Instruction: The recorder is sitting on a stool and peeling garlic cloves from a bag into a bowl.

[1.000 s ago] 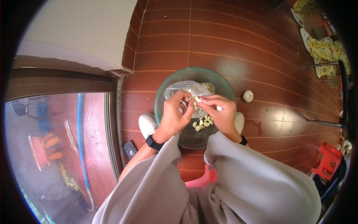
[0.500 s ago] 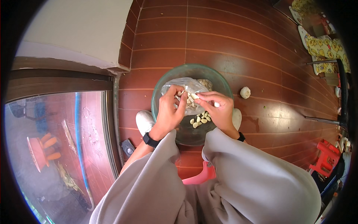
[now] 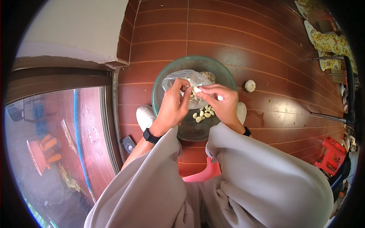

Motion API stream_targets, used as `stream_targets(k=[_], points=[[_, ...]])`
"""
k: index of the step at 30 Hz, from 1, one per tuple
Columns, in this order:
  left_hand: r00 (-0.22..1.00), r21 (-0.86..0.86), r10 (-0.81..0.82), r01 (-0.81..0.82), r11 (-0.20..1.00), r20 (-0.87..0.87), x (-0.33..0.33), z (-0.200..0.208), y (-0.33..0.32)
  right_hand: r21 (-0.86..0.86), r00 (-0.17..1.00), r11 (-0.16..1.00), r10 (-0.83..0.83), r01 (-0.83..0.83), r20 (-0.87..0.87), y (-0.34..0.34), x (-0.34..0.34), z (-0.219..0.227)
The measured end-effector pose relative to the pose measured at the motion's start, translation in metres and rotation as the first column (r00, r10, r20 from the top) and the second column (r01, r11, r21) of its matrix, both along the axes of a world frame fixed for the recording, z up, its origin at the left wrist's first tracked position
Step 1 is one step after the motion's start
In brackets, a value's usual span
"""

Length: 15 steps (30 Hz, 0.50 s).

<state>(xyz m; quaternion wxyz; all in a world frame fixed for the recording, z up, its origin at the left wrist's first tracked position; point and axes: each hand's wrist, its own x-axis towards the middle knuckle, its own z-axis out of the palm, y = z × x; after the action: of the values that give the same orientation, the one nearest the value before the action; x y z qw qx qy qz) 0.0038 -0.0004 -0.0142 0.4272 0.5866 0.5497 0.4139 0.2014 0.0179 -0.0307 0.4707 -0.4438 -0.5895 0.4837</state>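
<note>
The left hand (image 3: 174,103) slid its thumb up, grip unclear; the right hand (image 3: 225,103) pinches a smooth, white garlic clove (image 3: 197,90).

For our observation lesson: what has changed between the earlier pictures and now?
The left hand has drawn slightly left from the clove; whether they still touch is unclear. The view shifted, so the bowl sits higher in the picture. The right hand still holds the clove; the loose cloves stayed put.
</note>
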Motion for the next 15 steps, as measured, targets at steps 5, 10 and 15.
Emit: stream_targets(k=[5,10,15], points=[[1.0,0.043,-0.002,0.002,0.999,-0.001,-0.004,-0.006,0.0,0.017,1.0,1.0,-0.008,0.009,-0.013,0.0,-0.003,0.001],[0.994,-0.042,-0.025,0.021,0.999,-0.109,0.0,0.008,0.001,-0.017,1.0,1.0,-0.022,0.022,-0.013,-0.001,0.0,-0.002],[0.995,-0.069,0.004,-0.011,0.998,-0.102,0.003,0.011,0.001,-0.031,1.0,0.999,-0.023,0.023,0.008,-0.001,-0.001,0.003]])
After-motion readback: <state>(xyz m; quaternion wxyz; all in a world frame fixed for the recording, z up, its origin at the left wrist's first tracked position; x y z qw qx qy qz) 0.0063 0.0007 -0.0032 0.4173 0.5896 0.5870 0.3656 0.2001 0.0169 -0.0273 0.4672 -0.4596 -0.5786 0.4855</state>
